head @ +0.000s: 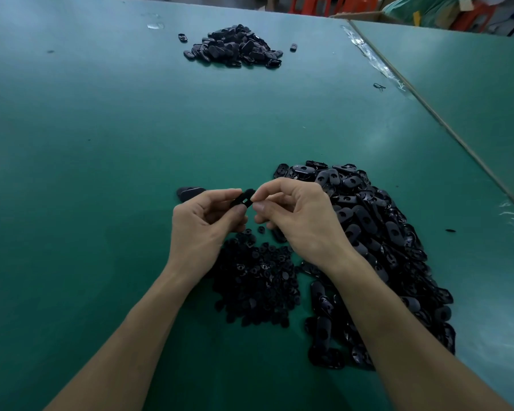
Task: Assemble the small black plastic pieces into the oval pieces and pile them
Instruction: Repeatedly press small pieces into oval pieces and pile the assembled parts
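**Oval piece pinched between both hands, above the small-parts heap**

Clock directions are taken from the held piece.

- Green table [101, 143]: the bare surface fills the 9 o'clock side.
- Lone oval part [187, 193]: lies flat on the table at 9 o'clock, just behind the left hand's knuckles.
- Left hand [202, 229]: raised off the table, fingers curled. Thumb and forefinger clamp the left end of the oval piece [241, 200].
- Oval piece: black, with a slot visible in its face. It is tilted, held in the air between the two hands, and touches no heap.
- Far pile [235, 47]: black oval parts at 12 o'clock, well apart, with a few strays beside it.
- Right hand [297, 221]: raised, fingers curled. Thumb and forefinger tips are closed together on the right end of the oval piece. Cannot tell whether a small part sits between the fingertips.
- Heap of small black pieces [255, 283]: on the table at 6 o'clock, between the two forearms.
- Heap of oval pieces [383, 232]: large and glossy, at 3 to 5 o'clock, running under the right forearm and touching the small-piece heap's right edge.
- Second table [472, 99]: green, at 2 o'clock, butted against the first along a taped seam.
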`<state>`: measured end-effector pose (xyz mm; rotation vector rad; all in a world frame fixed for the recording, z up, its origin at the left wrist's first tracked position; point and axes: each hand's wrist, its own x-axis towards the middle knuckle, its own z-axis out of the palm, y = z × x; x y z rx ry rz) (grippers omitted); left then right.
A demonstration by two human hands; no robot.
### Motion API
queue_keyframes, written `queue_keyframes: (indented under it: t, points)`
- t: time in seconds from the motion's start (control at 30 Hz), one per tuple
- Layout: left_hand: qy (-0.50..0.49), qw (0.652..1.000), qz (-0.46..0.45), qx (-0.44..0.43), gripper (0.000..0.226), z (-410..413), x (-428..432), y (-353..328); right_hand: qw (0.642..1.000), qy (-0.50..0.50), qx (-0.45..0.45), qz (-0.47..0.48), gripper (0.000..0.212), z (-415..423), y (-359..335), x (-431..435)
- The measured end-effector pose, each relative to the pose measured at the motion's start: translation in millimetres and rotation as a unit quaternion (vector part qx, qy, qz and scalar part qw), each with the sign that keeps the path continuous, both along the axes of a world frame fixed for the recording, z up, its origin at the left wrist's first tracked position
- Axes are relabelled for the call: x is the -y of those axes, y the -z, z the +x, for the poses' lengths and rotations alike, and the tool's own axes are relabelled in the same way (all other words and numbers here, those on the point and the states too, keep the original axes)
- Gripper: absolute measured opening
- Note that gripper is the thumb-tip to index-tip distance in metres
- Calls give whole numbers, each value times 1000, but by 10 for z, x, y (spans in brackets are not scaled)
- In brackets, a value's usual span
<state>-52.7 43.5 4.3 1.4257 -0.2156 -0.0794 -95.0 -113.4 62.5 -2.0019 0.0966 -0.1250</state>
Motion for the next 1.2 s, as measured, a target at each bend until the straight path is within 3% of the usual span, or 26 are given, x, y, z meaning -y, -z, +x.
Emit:
queue_keyframes:
  t: [0.37,0.53,1.2]
  points:
    - [13,999,36,17,29,-33,11,-51,993,18,27,-115,19,12,-21,-43]
    - [11,998,55,15,29,-46,16,-59,991,35,12,-128,10,18,6,-60]
    - [26,995,89,34,35,-53,-1,-47,982,24,16,-189,11,13,30,-97]
